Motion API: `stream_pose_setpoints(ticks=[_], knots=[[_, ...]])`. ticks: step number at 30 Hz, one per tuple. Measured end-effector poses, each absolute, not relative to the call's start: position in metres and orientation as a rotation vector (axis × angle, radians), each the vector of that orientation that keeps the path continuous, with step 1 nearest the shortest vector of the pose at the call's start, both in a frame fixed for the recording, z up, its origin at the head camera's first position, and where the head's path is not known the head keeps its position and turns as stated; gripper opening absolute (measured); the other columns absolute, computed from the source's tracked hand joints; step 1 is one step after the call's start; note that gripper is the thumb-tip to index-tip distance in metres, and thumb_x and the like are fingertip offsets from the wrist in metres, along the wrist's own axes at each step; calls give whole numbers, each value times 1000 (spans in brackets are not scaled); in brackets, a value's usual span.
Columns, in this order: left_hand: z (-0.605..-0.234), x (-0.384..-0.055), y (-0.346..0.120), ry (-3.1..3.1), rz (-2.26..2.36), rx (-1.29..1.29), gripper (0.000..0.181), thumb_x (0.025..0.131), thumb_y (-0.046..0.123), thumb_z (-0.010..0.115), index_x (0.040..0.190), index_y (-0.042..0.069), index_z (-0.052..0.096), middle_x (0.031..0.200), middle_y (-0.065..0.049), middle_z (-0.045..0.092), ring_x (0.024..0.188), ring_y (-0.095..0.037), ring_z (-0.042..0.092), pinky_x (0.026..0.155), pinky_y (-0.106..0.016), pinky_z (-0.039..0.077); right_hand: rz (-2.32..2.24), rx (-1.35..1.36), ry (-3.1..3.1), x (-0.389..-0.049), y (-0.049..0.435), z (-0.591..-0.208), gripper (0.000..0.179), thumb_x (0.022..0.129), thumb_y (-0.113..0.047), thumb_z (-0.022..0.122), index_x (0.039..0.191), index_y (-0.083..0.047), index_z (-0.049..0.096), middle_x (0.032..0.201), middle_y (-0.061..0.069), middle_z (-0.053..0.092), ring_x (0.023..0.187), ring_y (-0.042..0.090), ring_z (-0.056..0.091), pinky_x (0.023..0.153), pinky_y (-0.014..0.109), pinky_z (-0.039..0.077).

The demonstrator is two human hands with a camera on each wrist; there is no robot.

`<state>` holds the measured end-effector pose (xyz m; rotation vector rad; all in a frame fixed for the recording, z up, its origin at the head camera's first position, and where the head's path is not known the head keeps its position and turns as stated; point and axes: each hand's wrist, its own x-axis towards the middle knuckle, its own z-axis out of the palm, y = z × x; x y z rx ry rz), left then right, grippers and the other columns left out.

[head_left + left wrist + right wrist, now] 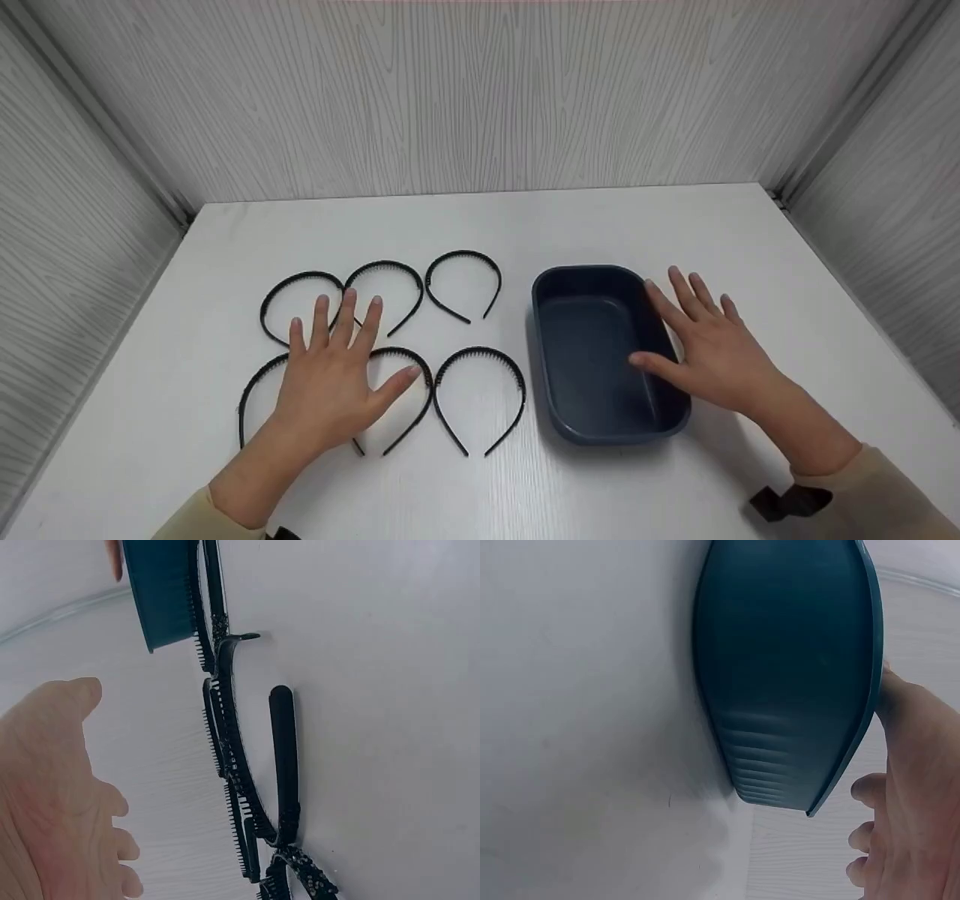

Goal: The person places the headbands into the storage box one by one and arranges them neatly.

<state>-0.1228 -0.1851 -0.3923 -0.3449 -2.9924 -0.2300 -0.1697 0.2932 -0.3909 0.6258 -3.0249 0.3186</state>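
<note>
Several black toothed headbands lie in two rows on the white table, among them one at the back right [495, 268] and one at the front right [517, 367]. My left hand [328, 386] hovers over the left ones with its fingers spread, hiding parts of them; the left wrist view shows it apart from the headbands [285, 757]. To their right stands a dark blue rectangular tub [592, 360], with nothing seen inside. Above its right rim is my right hand [716, 356], fingers straight, thumb reaching over the opening. Whether it touches the rim I cannot tell.
A pale wood-grain panel [480, 97] rises behind the table, and similar panels stand at the left [67, 225] and right [885, 210]. White tabletop [637, 225] shows behind the tub.
</note>
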Motion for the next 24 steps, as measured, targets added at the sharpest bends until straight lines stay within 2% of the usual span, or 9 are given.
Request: stream_pose_setpoints(ticks=[8,11,18,24], knots=[[-388,-125,-208,-2987,-304,-310,101,100,79,42,169,8,26,173,-26,15,158,-55,7,121,-76,8,574,613,-3024,-180,292,-392,96,101,-60,64,172,-20,14,177,15,2,162,42,4,120,76,13],[-386,-124,-218,-2968,-360,-314,99,101,77,45,169,7,27,173,-27,17,157,-55,10,121,-75,9,677,604,-3013,-184,291,-395,95,102,-57,66,172,-18,15,178,14,4,162,42,6,121,74,14],[-382,-123,-245,-2958,-483,-323,95,103,69,52,169,7,25,173,-26,18,158,-53,12,123,-71,11,910,593,-2966,-191,294,-406,90,103,-47,69,172,-20,16,177,13,10,157,46,22,117,73,27],[-386,-123,-278,-2923,-725,-308,90,103,60,61,170,10,26,172,-25,22,158,-50,16,126,-65,10,1070,609,-2921,-196,297,-416,88,103,-39,71,172,-23,20,177,11,14,157,45,23,118,72,28]])
